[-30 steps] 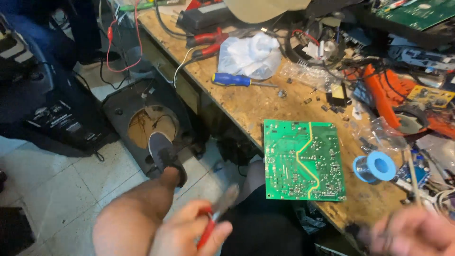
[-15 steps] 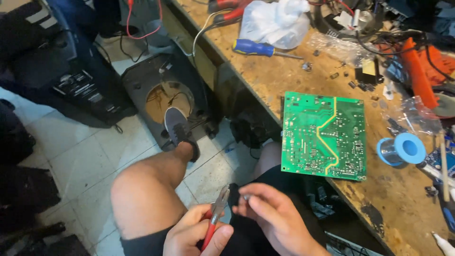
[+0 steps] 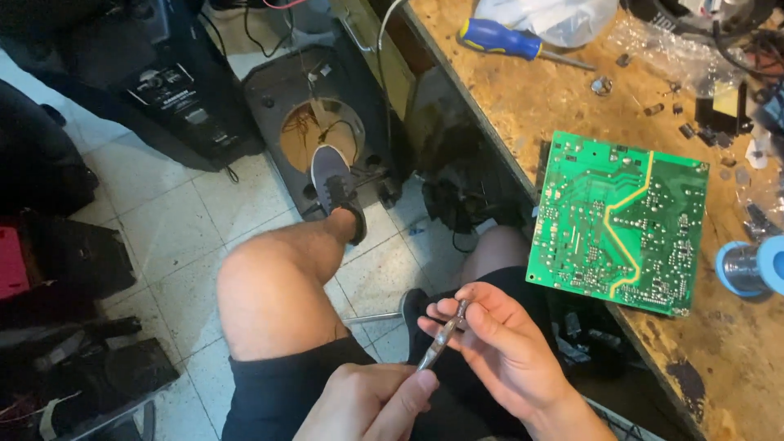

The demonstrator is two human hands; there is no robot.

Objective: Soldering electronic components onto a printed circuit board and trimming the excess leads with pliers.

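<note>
Even, soft indoor light is falling from above; no hard glare. The green circuit board [image 3: 619, 224] at 3 o'clock is reading sharp and bright. Pale floor tiles [image 3: 175, 237] at 9 o'clock are reflecting mildly. Deep shadow is pooling under the workbench [image 3: 523, 98] edge near centre. The hands at 6 o'clock are showing slight motion softness.

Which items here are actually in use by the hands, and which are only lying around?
In hand:
- slim metal tool, gripped by the left hand
- its tip, pinched by the right hand

Lying about:
- green circuit board on the workbench
- blue-handled screwdriver
- solder spool
- speaker cabinet on the floor
</note>
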